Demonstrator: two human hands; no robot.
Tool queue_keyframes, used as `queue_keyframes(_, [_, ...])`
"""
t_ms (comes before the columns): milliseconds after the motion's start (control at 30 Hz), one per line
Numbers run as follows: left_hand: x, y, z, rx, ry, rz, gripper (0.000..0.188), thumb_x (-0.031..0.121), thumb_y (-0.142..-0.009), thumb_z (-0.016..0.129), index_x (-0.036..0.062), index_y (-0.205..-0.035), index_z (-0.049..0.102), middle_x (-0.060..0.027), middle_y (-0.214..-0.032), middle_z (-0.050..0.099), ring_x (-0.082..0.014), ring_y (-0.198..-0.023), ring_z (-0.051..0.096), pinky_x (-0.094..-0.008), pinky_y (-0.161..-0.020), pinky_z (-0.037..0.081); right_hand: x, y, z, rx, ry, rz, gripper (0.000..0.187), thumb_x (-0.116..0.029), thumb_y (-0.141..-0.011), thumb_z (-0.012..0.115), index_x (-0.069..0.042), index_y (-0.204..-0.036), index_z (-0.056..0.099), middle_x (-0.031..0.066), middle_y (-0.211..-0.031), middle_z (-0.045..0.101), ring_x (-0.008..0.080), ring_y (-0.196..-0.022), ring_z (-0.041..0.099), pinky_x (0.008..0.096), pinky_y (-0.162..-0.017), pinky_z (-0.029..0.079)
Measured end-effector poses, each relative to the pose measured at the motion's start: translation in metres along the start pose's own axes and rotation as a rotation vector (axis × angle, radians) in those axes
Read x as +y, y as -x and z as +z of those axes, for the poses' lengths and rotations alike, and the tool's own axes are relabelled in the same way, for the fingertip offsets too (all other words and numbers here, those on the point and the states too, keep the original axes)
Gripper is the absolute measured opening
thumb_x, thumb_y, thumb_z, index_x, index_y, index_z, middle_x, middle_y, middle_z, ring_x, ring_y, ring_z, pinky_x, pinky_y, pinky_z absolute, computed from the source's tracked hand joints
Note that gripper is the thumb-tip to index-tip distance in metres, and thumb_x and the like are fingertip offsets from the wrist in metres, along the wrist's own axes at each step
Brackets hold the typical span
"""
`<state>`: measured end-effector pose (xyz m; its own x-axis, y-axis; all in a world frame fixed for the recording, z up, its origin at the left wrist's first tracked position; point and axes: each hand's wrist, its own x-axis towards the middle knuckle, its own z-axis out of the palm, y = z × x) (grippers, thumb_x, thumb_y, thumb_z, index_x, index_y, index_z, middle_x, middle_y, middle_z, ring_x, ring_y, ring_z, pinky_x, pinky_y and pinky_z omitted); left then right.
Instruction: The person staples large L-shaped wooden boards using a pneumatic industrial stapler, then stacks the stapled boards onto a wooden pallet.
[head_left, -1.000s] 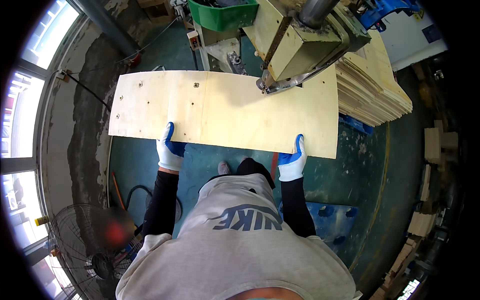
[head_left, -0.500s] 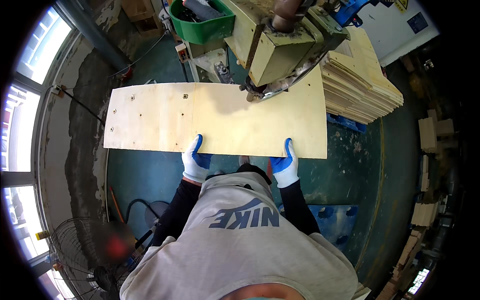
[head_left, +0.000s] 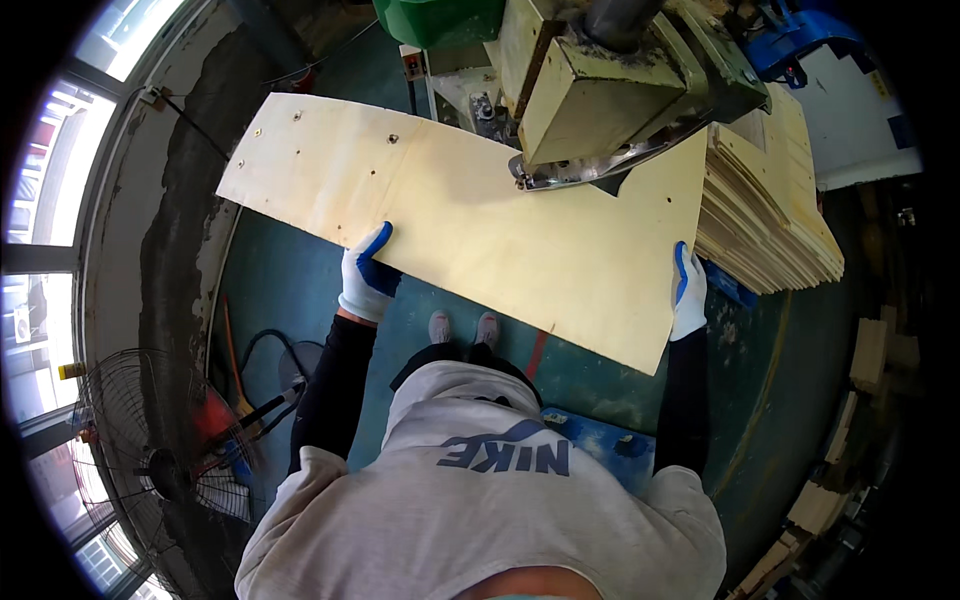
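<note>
In the head view, a long, pale plywood panel [head_left: 470,220] lay across the upper middle of the frame, slanting down rightward, partly beneath an olive-cream, box-shaped metal machine head [head_left: 590,110]. The white-and-blue-gloved left hand [head_left: 367,275] pinched the near edge, thumb on top, fingers hidden below. The similarly gloved right hand [head_left: 688,292] pinched the right-hand edge, its fingers likewise hidden. The widely spaced grips presumably balanced the panel and governed its angle. A stack of pale plywood sheets [head_left: 775,220] stood at upper right, apparently for easy reach.
</note>
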<state>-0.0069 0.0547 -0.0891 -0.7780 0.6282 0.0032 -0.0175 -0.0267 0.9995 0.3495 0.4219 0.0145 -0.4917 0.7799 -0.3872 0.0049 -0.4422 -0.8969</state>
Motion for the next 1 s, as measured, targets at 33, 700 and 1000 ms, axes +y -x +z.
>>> queue_keyframes(33, [0.055, 0.004, 0.018, 0.131, 0.897, -0.409, 0.029, 0.008, -0.097, 0.061, -0.0002, -0.125, 0.061, -0.0111, -0.117, 0.069, -0.0254, -0.106, 0.069, -0.0387, -0.093, 0.056, 0.013, 0.004, -0.004, 0.012, -0.056, -0.035, 0.048, -0.029, -0.104, 0.058, 0.003, -0.139, 0.052, 0.0116, -0.129, 0.065, 0.0193, -0.114, 0.065, 0.0342, -0.098, 0.052])
queue_keyframes(700, [0.050, 0.032, -0.084, 0.286, 0.002, 0.228, 0.027, 0.009, -0.100, 0.061, -0.0024, -0.124, 0.060, -0.0114, -0.119, 0.068, -0.0237, -0.112, 0.065, -0.0376, -0.097, 0.053, 0.130, 0.082, 0.174, 0.082, -0.322, -0.180, 0.038, -0.018, -0.104, 0.058, 0.006, -0.134, 0.054, 0.0108, -0.128, 0.063, 0.0168, -0.114, 0.062, 0.0306, -0.100, 0.048])
queue_keyframes(1000, [0.052, -0.019, -0.103, 0.223, 0.516, 0.011, 0.038, 0.005, -0.099, 0.060, 0.0097, -0.134, 0.047, -0.0099, -0.128, 0.058, -0.0242, -0.115, 0.062, -0.0416, -0.096, 0.057, 0.141, 0.009, 0.204, 0.169, -0.096, -0.284, 0.040, -0.027, -0.101, 0.063, 0.004, -0.126, 0.061, 0.0097, -0.119, 0.067, 0.0170, -0.106, 0.063, 0.0295, -0.096, 0.047])
